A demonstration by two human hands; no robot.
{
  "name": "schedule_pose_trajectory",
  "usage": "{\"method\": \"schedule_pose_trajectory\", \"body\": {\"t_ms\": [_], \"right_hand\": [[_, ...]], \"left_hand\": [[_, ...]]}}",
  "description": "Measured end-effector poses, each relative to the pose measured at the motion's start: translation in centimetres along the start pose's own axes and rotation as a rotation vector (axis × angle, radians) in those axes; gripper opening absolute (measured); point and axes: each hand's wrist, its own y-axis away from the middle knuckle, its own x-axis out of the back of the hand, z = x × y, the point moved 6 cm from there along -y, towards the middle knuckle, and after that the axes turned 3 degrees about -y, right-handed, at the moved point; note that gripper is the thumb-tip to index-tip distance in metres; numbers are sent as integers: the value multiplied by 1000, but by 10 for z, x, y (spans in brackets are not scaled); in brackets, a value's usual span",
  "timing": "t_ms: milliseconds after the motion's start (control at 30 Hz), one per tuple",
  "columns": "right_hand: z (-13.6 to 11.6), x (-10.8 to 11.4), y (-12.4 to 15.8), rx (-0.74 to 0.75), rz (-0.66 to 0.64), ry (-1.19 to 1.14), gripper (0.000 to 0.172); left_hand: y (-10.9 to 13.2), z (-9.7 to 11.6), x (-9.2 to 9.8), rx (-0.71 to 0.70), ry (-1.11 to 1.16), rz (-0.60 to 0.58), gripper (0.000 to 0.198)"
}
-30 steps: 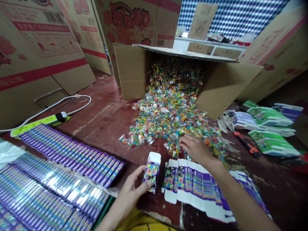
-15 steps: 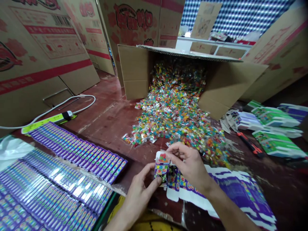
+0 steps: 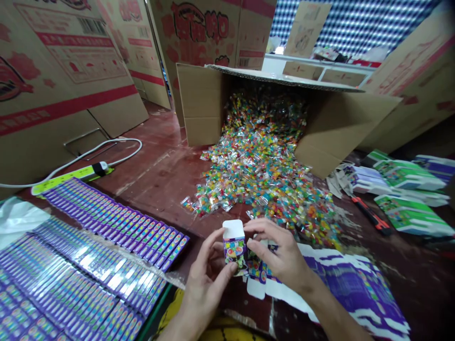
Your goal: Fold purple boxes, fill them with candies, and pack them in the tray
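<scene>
A small purple candy box (image 3: pixel 234 253) stands upright with its white top flap raised. My left hand (image 3: pixel 209 279) is closed round its left side, thumb low on the front. At the box's upper right edge, my right hand (image 3: pixel 280 251) has its bent index finger and thumb against it; its other fingers are curled and partly hidden. The bag of sweets is not visible inside the box from here. Beneath and beside my right hand lie flat purple and white carton blanks (image 3: pixel 337 279). Just beyond the hands spreads a heap of clear bags of colourful sweets (image 3: pixel 256 161).
The heap spills from a cardboard box (image 3: pixel 202 104) on its side. Rows of filled purple boxes (image 3: pixel 117 213) lie at left, near a yellow-green power strip (image 3: pixel 67 180) with a white cable. At right are a red and black cutter (image 3: pixel 371 215) and green carton stacks (image 3: pixel 408 213).
The small bag of sweets in my right fingers has gone down into the box, out of sight. My right fingers have moved to the box's upper right edge.
</scene>
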Motion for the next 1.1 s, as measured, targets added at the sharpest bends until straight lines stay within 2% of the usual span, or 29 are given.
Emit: {"method": "schedule_pose_trajectory", "body": {"t_ms": [100, 167, 233, 367, 467, 600, 767, 867, 967, 1100], "right_hand": [[16, -15, 13, -98, 20, -101, 28], [20, -22, 19, -108, 39, -97, 31], [21, -26, 21, -99, 33, -61, 28], [20, -29, 18, -65, 26, -14, 10], [21, -28, 17, -49, 102, -88, 4], [24, -29, 16, -104, 160, -299, 8], [18, -32, 8, -139, 57, -397, 11], [22, -33, 2, -262, 29, -407, 20], [27, -36, -2, -415, -46, -402, 17], [30, -32, -7, -440, -90, -382, 17]], "left_hand": [[-1, -1, -1, 34, 33, -59, 47], [-1, 0, -1, 50, 58, -98, 43], [-2, 0, 0, 62, 50, -135, 39], [0, 0, -1, 93, -10, -194, 34], [-1, -1, -3, 93, 27, -160, 36], [-4, -2, -3, 54, 116, -41, 39], [-3, -8, -1, 93, 117, -45, 42], [0, -9, 5, 83, -27, -36, 39], [1, -8, 11, 58, -160, -52, 36], [3, -5, 11, 47, -203, -129, 40]]}}
